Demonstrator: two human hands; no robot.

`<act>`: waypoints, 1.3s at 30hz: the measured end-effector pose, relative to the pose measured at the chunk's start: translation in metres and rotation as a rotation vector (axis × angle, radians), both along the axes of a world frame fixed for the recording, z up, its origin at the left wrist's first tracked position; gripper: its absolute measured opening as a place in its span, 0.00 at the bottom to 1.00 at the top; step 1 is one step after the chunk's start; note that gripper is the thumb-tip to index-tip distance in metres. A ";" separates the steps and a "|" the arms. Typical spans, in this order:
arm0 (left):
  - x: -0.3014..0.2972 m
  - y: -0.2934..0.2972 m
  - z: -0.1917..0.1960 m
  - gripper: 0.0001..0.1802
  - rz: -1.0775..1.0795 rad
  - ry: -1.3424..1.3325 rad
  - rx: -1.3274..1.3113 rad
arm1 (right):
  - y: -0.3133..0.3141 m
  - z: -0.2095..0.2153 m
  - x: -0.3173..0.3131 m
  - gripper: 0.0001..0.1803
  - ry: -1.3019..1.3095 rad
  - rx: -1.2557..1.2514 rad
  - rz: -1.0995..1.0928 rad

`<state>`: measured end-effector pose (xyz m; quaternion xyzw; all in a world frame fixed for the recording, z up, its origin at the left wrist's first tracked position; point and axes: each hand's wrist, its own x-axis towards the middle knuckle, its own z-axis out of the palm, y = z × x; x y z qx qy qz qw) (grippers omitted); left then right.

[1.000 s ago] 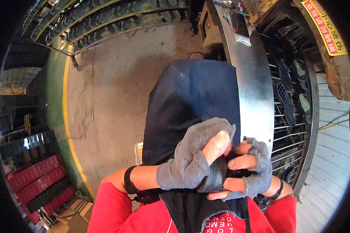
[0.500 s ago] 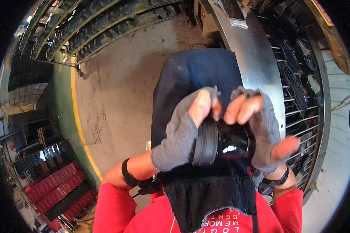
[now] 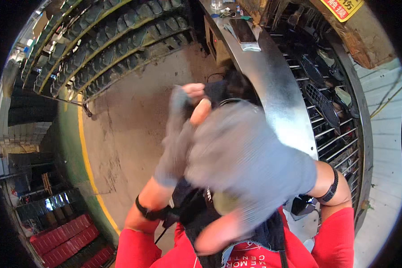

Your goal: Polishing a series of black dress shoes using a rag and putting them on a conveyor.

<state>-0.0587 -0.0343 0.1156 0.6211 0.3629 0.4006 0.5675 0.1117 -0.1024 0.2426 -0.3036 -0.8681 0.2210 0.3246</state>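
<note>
My right hand, in a grey fingerless glove, sweeps close in front of my lap, smeared by motion. Its thumb sticks out toward my chest, well apart from the blurred fingers. Just beyond it on the left is my left hand, gloved the same way, its bare fingertips raised beside dark cloth. Motion and the right hand hide what the left may hold. Under the right palm shows part of a rounded, dull olive surface; its kind I cannot make out. A black cloth hangs over my red shirt.
A shiny metal worktop curves along the right, with a dark flat object on it. Past it, black shoe soles lie on a barred rack. Shelves of dark shoe-shaped pieces stand far left; red panels lie lower left.
The glossy black cylinder with a ribbed band, between my hands before, is out of sight. My right hand has swung left across my lap; the left has shifted left. The view has turned somewhat.
</note>
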 end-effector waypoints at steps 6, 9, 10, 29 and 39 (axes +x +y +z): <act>0.008 -0.014 -0.053 0.38 -0.223 -0.615 -0.762 | -0.056 -0.106 -0.062 0.33 -0.080 0.088 0.160; -0.006 -0.038 -0.049 0.42 -0.204 -0.731 -0.877 | -0.070 -0.078 -0.015 0.23 0.131 0.133 -0.226; -0.008 -0.043 -0.046 0.43 -0.211 -0.768 -0.906 | -0.067 -0.066 0.021 0.21 0.140 -0.153 -0.216; -0.019 -0.048 -0.029 0.48 -0.174 -0.576 -0.802 | -0.065 -0.112 0.035 0.25 0.102 -0.089 -0.562; -0.035 -0.059 -0.008 0.57 0.011 -0.451 -0.795 | -0.089 -0.136 -0.019 0.58 0.516 -0.759 -0.633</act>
